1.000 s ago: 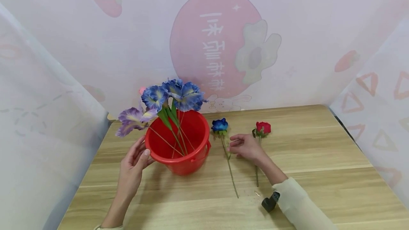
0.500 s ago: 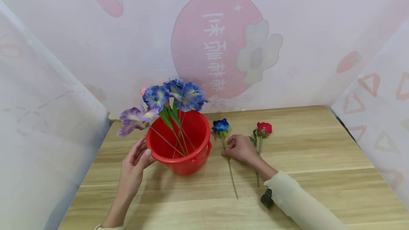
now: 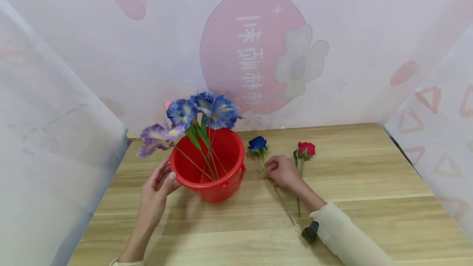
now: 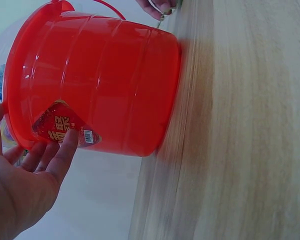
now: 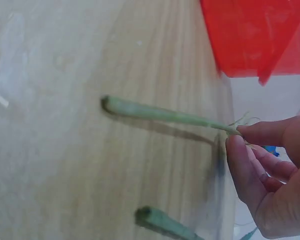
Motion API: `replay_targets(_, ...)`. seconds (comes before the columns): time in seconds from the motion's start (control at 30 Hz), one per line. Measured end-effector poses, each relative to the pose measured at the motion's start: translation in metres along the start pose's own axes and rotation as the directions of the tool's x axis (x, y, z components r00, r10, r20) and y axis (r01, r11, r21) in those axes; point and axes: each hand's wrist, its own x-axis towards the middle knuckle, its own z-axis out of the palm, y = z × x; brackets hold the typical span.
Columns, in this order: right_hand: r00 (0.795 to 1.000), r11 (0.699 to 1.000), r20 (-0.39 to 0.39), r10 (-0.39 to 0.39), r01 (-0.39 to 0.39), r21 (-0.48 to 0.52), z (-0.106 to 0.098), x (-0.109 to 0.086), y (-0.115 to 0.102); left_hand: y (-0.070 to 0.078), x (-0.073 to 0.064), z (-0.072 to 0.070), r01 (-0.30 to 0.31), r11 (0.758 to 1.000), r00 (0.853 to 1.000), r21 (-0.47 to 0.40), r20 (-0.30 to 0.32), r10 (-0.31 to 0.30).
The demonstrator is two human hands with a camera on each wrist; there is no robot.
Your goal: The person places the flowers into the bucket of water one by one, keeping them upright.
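A red bucket (image 3: 214, 192) stands on the table, holding several blue irises (image 3: 218, 112) and a purple iris (image 3: 157, 138), whose stems lean inside. My left hand (image 3: 155, 194) holds the bucket's left side at the rim, thumb at the edge and fingers against the outer wall, beside a diamond-shaped label (image 4: 65, 125). With thumb and index finger my right hand (image 3: 283, 172) pinches the stem of a blue rose (image 3: 257, 143). In the right wrist view the cut end of that stem (image 5: 155, 112) points away from the hand, with a shadow below it.
A red rose (image 3: 306, 149) lies on the wooden table (image 3: 369, 184), just right of my right hand. A black wrist camera (image 3: 309, 234) sticks out by the right sleeve. Printed cloth walls (image 3: 162, 44) stand at the back and both sides.
My right hand has reached the blue rose and pinched its stem. The rose has turned, its lower stem swinging to the right. My left hand has stayed at the bucket.
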Motion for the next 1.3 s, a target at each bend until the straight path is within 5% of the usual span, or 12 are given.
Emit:
replay_targets(0.37,0.999,0.973,-0.034,-0.023,0.030,0.229,-0.032,-0.013,-0.023,0.000,0.000,0.000,0.004,1.000,1.000,-0.001,0.012,-0.004)
replay_targets(1.3,0.968,0.890,-0.177,-0.179,0.236,0.389,-0.066,-0.029,-0.099,0.001,-0.002,-0.001,-0.009,1.000,1.000,-0.007,0.027,0.009)
